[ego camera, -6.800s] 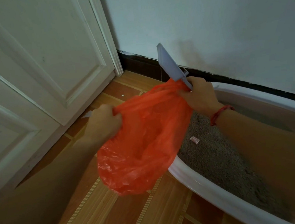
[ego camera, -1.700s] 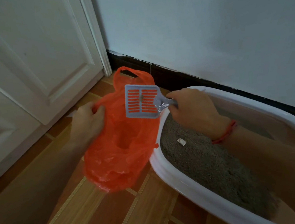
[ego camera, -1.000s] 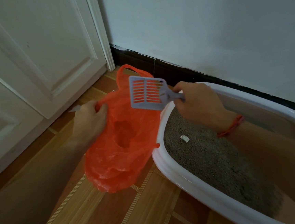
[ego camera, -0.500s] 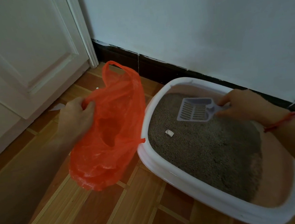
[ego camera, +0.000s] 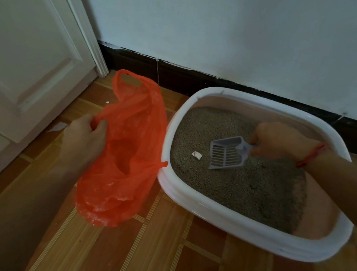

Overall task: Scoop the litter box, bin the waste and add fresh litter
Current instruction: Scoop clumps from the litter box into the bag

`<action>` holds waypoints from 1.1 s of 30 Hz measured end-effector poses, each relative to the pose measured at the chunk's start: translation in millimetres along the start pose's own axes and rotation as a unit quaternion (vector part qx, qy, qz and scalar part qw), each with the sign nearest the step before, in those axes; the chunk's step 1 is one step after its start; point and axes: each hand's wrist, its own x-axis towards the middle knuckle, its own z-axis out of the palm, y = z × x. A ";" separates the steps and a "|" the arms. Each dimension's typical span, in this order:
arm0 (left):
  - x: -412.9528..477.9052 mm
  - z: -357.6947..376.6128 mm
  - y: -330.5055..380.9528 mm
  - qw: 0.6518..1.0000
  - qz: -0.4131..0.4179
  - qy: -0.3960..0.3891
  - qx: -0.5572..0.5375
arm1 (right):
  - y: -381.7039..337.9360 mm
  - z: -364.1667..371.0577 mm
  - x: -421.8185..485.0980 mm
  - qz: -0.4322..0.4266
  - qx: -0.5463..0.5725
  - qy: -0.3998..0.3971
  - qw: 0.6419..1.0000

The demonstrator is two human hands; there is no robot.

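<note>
A white-rimmed litter box (ego camera: 203,208) with a pinkish inner wall sits on the floor, partly filled with grey litter (ego camera: 238,184). A small white clump (ego camera: 196,155) lies on the litter near the left end. My right hand (ego camera: 277,140) grips the handle of a grey slotted scoop (ego camera: 226,153), whose blade rests on the litter just right of the clump. My left hand (ego camera: 85,138) pinches the rim of an orange plastic bag (ego camera: 127,157), which hangs open beside the box's left end and touches its rim.
The floor is brown wood parquet (ego camera: 123,259). A white panelled door (ego camera: 26,62) stands at the left. A pale wall with a dark skirting board (ego camera: 190,78) runs right behind the box. A white scrap (ego camera: 57,127) lies by the door.
My right hand has carried the scoop from over the bag into the box and lowered it onto the litter next to the white clump. The bag stays in my left hand.
</note>
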 end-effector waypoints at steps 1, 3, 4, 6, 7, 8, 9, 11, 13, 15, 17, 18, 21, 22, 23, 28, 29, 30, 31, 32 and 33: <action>-0.1 0.7 -0.2 1.000 0.001 0.002 0.000 | -4.1 4.8 0.4 -0.002 0.010 0.002 1.000; 0.3 2.5 -1.2 1.000 0.004 0.005 0.002 | -13.6 11.4 0.3 -0.007 0.026 0.015 1.000; 0.7 3.4 -1.9 1.000 0.005 0.007 0.002 | -18.1 13.9 1.4 -0.009 0.031 0.022 0.999; 1.1 4.9 -2.9 1.000 0.007 0.008 -0.004 | -28.0 17.0 4.7 -0.013 0.035 0.032 0.999; 1.4 5.6 -3.1 1.000 0.009 0.008 -0.006 | -33.3 18.4 6.6 -0.016 0.036 0.037 0.999; 1.9 6.2 -3.3 1.000 0.011 0.008 -0.008 | -38.5 20.3 9.1 -0.018 0.038 0.040 0.998; 2.2 6.8 -3.1 1.000 0.013 0.008 -0.011 | -43.5 22.8 11.4 -0.020 0.042 0.046 0.998; 2.6 7.4 -3.3 1.000 0.016 0.009 -0.013 | -52.9 29.3 15.7 -0.023 0.056 0.057 0.997; 2.3 8.0 -3.8 1.000 0.015 0.008 -0.014 | -60.7 38.5 18.6 -0.026 0.090 0.061 0.994; 2.0 9.4 -5.6 1.000 0.015 0.002 -0.015 | -66.3 48.0 19.3 -0.029 0.152 0.054 0.987; 2.3 10.2 -7.7 1.000 0.014 -0.003 -0.018 | -68.0 56.0 19.5 -0.032 0.214 0.045 0.975; 2.5 10.4 -8.5 1.000 0.012 -0.004 -0.018 | -67.4 58.5 19.4 -0.036 0.236 0.044 0.970; 2.4 11.4 -9.0 1.000 0.008 -0.004 -0.014 | -61.1 60.5 16.0 -0.044 0.278 0.053 0.958; 2.1 11.6 -8.8 1.000 0.005 -0.005 -0.012 | -57.9 60.0 14.4 -0.042 0.285 0.056 0.956; 1.8 11.5 -8.7 1.000 0.001 -0.004 -0.010 | -54.2 59.2 12.5 -0.039 0.288 0.059 0.955; 4.1 10.9 -12.2 1.000 -0.020 -0.004 -0.019 | -28.6 48.8 2.3 -0.028 0.291 0.091 0.952; 4.3 11.1 -12.4 1.000 -0.022 -0.004 -0.019 | -23.8 45.9 0.3 -0.028 0.293 0.101 0.950; 4.3 11.7 -12.3 1.000 -0.022 -0.003 -0.018 | -20.1 43.1 -1.2 -0.027 0.295 0.113 0.948; 3.8 12.1 -11.1 1.000 -0.021 -0.001 -0.016 | -16.7 40.9 -2.3 -0.026 0.297 0.123 0.947; 3.3 12.6 -10.3 1.000 -0.021 0.000 -0.015 | -14.1 39.0 -3.0 -0.026 0.301 0.130 0.944; 3.0 13.1 -9.7 1.000 -0.021 0.000 -0.014 | -12.0 37.5 -3.2 -0.025 0.307 0.134 0.942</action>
